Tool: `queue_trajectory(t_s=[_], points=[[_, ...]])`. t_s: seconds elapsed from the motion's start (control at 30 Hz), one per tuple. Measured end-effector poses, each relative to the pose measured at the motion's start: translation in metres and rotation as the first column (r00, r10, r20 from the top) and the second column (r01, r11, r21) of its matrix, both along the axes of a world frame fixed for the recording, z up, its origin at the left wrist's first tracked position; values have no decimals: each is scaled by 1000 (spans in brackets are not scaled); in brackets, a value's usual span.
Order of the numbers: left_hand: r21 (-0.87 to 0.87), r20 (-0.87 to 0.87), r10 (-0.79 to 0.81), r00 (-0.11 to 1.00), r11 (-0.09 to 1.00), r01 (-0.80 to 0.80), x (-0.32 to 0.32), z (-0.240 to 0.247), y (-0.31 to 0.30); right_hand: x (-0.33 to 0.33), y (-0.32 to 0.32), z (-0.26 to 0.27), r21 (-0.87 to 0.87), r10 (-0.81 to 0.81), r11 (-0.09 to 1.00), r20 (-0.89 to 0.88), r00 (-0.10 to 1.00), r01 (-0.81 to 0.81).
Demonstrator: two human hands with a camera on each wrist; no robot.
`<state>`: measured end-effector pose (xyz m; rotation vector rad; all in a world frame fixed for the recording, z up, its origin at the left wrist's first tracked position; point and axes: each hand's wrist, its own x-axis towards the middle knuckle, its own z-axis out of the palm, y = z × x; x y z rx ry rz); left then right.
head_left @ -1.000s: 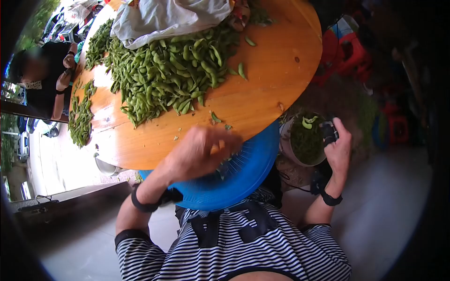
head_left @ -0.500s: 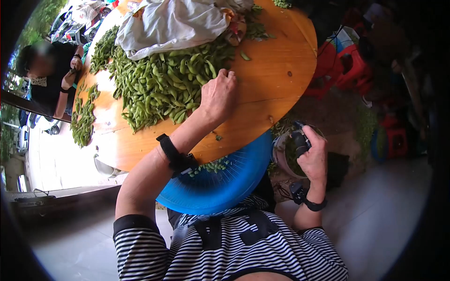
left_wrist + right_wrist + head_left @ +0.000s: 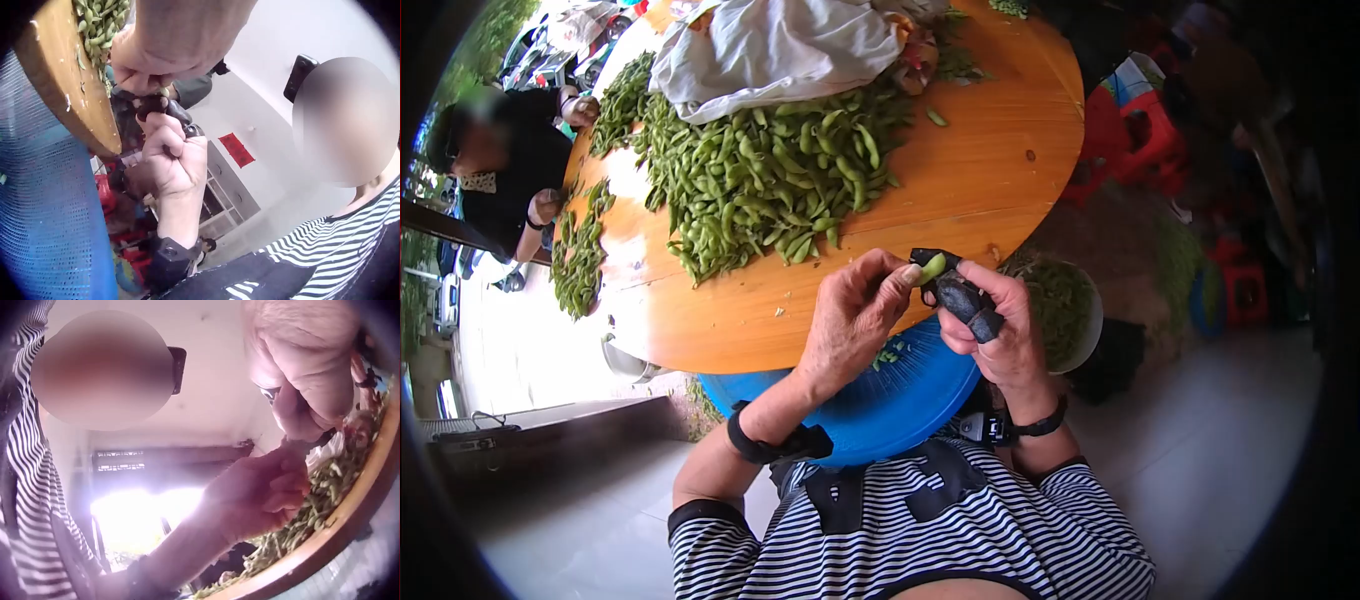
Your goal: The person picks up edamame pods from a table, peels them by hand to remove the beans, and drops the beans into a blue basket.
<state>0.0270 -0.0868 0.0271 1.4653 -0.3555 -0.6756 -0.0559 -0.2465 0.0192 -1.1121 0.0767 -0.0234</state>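
Note:
Between thumb and fingers, my left hand (image 3: 850, 318) pinches a green pod (image 3: 933, 267) above the near edge of the orange table. My right hand (image 3: 1003, 322) grips a black object (image 3: 967, 302), and its upper end touches the pod. The two hands meet over a blue basket (image 3: 905, 408), where some pale green pieces (image 3: 888, 354) lie. In the left wrist view, the right hand (image 3: 174, 153) is curled below the left hand (image 3: 178, 40). The right wrist view shows the left hand (image 3: 256, 494) close to the right hand (image 3: 306, 359).
A large heap of pods (image 3: 765, 180) lies on the table (image 3: 990, 150), partly under white cloth (image 3: 780, 60). Smaller pods (image 3: 578, 265) lie at the left, near another person (image 3: 510, 170). A bucket of green material (image 3: 1065, 315) stands to the right, with red stools (image 3: 1135, 145) beyond.
My left hand has come back from the heap's right edge with a pod. My right hand has moved left with the black object to meet it. The other person's hands have moved apart.

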Motion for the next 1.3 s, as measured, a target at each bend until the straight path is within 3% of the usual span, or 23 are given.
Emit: queue_trajectory(t_s=[0.1,0.17,0.2,0.3,0.33,0.4,0.43,0.47,0.5,0.53,0.6,0.67,0.73,0.8,0.9,0.97,1.0,1.03,1.07,1.1,1.17,1.23,1.3], points=[[42,39,145,989,988,-146,-9,-11,4,4,11,-2,197,42,980,-22,999,-37],[37,376,265,888,953,-300,-13,-25,3,6,15,0,232,58,972,-42,997,-47],[10,441,293,848,943,-331,-14,-27,2,6,15,0,229,59,972,-44,997,-47],[-9,633,281,721,934,-356,-14,-21,1,6,19,0,287,65,957,-58,996,-46],[-12,631,282,723,935,-354,-14,-22,1,6,23,0,243,-9,970,-59,998,23],[-47,772,241,588,945,-324,-15,-24,1,4,26,3,197,-82,976,-57,995,92],[-48,771,242,589,945,-325,-16,-23,3,3,25,7,-90,-99,991,-7,995,98],[-7,590,227,774,961,-277,-16,-22,6,1,25,9,-368,-101,923,45,994,111],[21,370,196,908,976,-219,-17,-20,8,1,24,7,-367,-102,923,42,994,111],[25,337,198,920,975,-219,-18,-19,8,1,23,6,-366,-88,925,59,994,104],[22,459,223,860,965,-262,-19,-18,5,3,18,3,-366,-73,926,75,995,96],[12,573,240,784,954,-301,-18,-20,2,3,14,2,-42,10,999,-19,1000,-10],[-77,667,308,678,934,-349,-15,-25,-1,3,14,2,68,29,997,0,1000,-29],[-49,695,278,663,938,-342,-16,-25,0,2,15,1,179,46,983,21,999,-49],[-28,753,232,615,946,-323,-14,-21,1,2,19,1,61,-18,998,9,1000,18],[-36,783,217,583,951,-306,-14,-22,3,2,21,8,-380,-89,919,52,995,102],[-48,454,200,868,978,-201,-15,-25,7,2,22,7,-380,-90,919,51,995,103],[-105,44,113,993,989,-107,-15,-28,10,3,22,6,-354,-100,927,77,992,121],[-263,-307,12,952,960,-97,-12,-31,11,3,22,4,-327,-111,935,103,988,139],[-262,-307,12,952,960,-96,-12,-34,13,4,18,2,-326,-112,935,103,988,140],[-621,-574,-374,729,778,-90,-12,-40,16,4,4,0,0,111,994,-27,993,-112],[-614,-566,-396,723,788,-49,-11,-38,18,2,2,-2,34,131,991,-3,991,-131],[-236,-355,-129,926,971,45,-9,-29,19,0,1,2,-244,81,964,-108,991,-106]])
